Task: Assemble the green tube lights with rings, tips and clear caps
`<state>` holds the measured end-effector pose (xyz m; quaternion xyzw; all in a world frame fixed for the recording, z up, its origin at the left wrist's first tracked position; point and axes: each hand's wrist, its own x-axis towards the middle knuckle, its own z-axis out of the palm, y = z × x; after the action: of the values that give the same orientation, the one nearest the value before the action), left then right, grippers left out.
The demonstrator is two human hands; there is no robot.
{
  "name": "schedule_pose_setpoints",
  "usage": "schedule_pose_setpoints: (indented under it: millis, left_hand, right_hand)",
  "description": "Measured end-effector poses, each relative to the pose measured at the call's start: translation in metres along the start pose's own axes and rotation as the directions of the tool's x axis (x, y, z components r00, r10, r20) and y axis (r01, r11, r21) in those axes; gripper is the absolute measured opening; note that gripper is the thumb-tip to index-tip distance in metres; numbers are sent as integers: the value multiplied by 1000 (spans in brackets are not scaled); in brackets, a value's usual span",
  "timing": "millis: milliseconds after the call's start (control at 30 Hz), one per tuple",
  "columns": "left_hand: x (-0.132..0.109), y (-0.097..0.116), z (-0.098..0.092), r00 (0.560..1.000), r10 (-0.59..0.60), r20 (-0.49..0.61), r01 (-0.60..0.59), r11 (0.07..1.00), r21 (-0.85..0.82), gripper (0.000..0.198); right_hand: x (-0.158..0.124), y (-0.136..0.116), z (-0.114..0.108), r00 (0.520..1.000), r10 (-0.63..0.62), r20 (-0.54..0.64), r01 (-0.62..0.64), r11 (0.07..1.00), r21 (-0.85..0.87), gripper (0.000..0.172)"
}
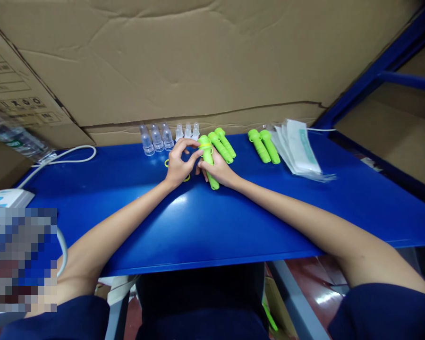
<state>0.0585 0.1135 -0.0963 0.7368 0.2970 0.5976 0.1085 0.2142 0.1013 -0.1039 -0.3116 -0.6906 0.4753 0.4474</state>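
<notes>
My right hand is wrapped round a lime-green plastic tube held nearly upright over the blue table. My left hand pinches a yellow rubber band at the tube's upper end. Two more yellow bands lie on the table under the left hand. Beside the held tube, to the right, two more green tubes lie on the table.
Several small clear vials stand in a row at the back. Another pair of green tubes and a stack of sealed pouches lie to the right. A white cable and a white device are on the left. Cardboard walls the back.
</notes>
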Motion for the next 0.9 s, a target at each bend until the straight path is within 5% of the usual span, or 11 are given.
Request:
schedule_pose_setpoints:
  millis: [433, 900]
  left_hand:
    - [2, 1, -2, 999, 28, 36, -28, 999, -16, 20]
    - [1, -2, -4, 992, -107, 67, 110, 993, -31, 21]
  right_hand:
    - [0, -3, 1, 1000, 24, -6, -23, 999, 26, 48]
    - [-1, -4, -1, 999, 33, -14, -33, 999, 18, 43]
